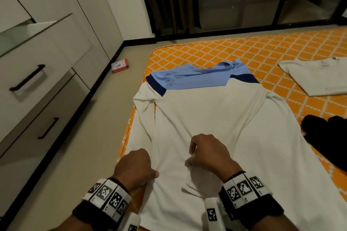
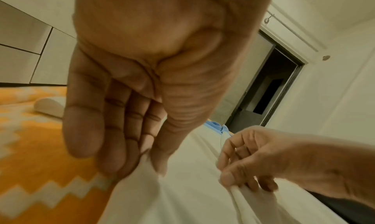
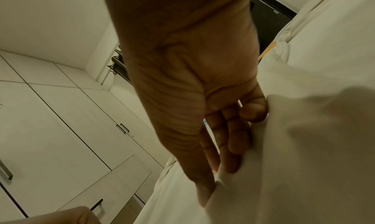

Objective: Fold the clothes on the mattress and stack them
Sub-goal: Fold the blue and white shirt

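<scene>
1. Shirt (image 1: 216,118), white with a light-blue yoke and navy shoulder bands, lies spread flat on the orange lattice-patterned mattress (image 1: 281,52), collar toward 12 o'clock and hem toward 6 o'clock in the head view.
2. The left hand (image 1: 134,168) sits at about 7 o'clock on the shirt, near its left edge; the left wrist view shows thumb and fingertips (image 2: 113,160) closed together on a raised pinch of the white cloth.
3. The right hand (image 1: 208,155) sits just beside it toward 3 o'clock, near the middle of the shirt's lower part; its thumb and fingers are drawn together on a small ridge of fabric, with creases running out from the pinch.
4. In the right wrist view the fingers (image 3: 233,141) press into a fold of the same white cloth, with the thumb tip against it.
5. A folded white garment (image 1: 315,78) lies on the mattress at 2 o'clock, well apart from the shirt.
6. A dark garment (image 1: 326,140) lies bunched at 3 o'clock, just beside the shirt's right edge.
7. At 9 to 10 o'clock stands a pale cabinet (image 1: 47,62) with one drawer (image 1: 37,33) pulled out.
8. A small red-and-white box (image 1: 119,65) lies on the floor at 11 o'clock.
</scene>
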Action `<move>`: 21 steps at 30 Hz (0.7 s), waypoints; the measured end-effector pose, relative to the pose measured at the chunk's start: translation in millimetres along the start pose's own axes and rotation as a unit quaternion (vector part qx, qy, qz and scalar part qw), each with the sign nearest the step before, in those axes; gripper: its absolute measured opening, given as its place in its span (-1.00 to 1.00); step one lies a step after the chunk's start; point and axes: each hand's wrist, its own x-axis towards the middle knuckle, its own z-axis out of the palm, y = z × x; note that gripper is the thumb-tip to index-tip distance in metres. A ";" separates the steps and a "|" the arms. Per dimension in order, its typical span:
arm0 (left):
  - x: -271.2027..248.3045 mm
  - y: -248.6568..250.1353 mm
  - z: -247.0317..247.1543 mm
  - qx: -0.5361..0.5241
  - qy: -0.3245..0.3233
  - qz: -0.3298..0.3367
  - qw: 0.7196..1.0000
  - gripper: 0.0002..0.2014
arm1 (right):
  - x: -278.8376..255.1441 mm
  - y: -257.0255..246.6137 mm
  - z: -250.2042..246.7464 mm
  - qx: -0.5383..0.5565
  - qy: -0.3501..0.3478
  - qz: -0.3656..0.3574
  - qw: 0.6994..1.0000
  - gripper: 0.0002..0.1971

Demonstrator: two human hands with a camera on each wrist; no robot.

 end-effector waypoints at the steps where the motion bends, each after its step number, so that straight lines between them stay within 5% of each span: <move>1: 1.2 -4.1 -0.7 0.004 -0.011 0.002 1.000 -0.57 | -0.4 1.1 -1.3 -0.006 -0.002 0.004 1.000 -0.58; 9: -3.9 -20.1 -19.3 0.039 -0.128 -0.020 0.991 -0.58 | -8.1 -0.7 -11.4 -0.060 -0.043 0.016 0.997 -0.40; 13: -21.9 3.3 -37.0 0.155 -0.038 -0.012 0.987 -0.36 | -12.5 1.2 -19.0 -0.081 -0.037 0.015 0.996 -0.34; 16: -31.1 28.3 -32.1 0.155 0.014 0.074 0.985 -0.23 | -16.1 0.5 -21.0 -0.106 -0.088 0.025 0.990 -0.28; 21: -29.5 40.6 -9.2 0.156 -0.109 0.186 0.964 -0.11 | -16.7 -1.5 -18.6 -0.136 -0.108 0.013 0.985 -0.19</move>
